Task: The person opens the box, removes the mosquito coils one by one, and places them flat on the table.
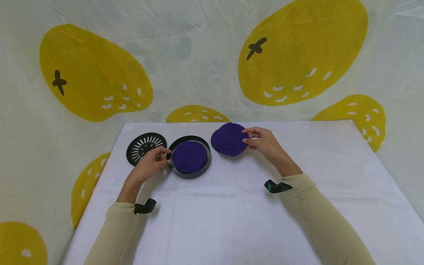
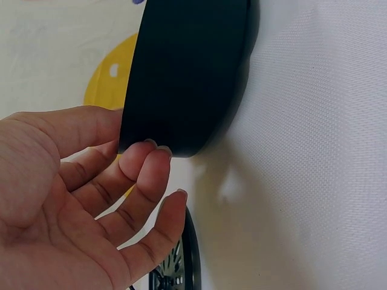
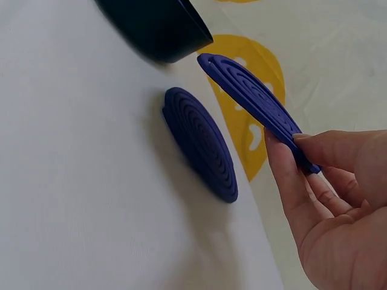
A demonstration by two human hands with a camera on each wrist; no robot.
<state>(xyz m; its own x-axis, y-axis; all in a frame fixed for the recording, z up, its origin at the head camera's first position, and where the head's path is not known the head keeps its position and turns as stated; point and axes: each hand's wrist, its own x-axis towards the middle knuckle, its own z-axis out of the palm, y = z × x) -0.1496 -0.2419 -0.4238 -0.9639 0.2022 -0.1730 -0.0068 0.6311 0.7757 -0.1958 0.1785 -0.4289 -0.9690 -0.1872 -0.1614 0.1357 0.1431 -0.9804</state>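
My right hand (image 1: 265,143) pinches the edge of a round purple mosquito coil (image 1: 232,139) between thumb and fingers, and in the right wrist view the coil is raised off the table. Below it another purple coil (image 3: 202,145) lies flat on the cloth; the head view shows it partly covered by the held one. With thumb and fingertips my left hand (image 1: 151,162) grips the near-left wall of a dark round tin (image 1: 189,176). Inside that tin rests a purple spiral coil (image 1: 188,156). In the left wrist view the tin's outer wall (image 2: 187,66) hides its contents.
A black slotted lid (image 1: 132,148) lies left of the tin, partly behind my left hand. White cloth (image 1: 212,221) covers the table. Its far edge meets a pale hanging sheet (image 1: 198,55) printed with yellow fruit.
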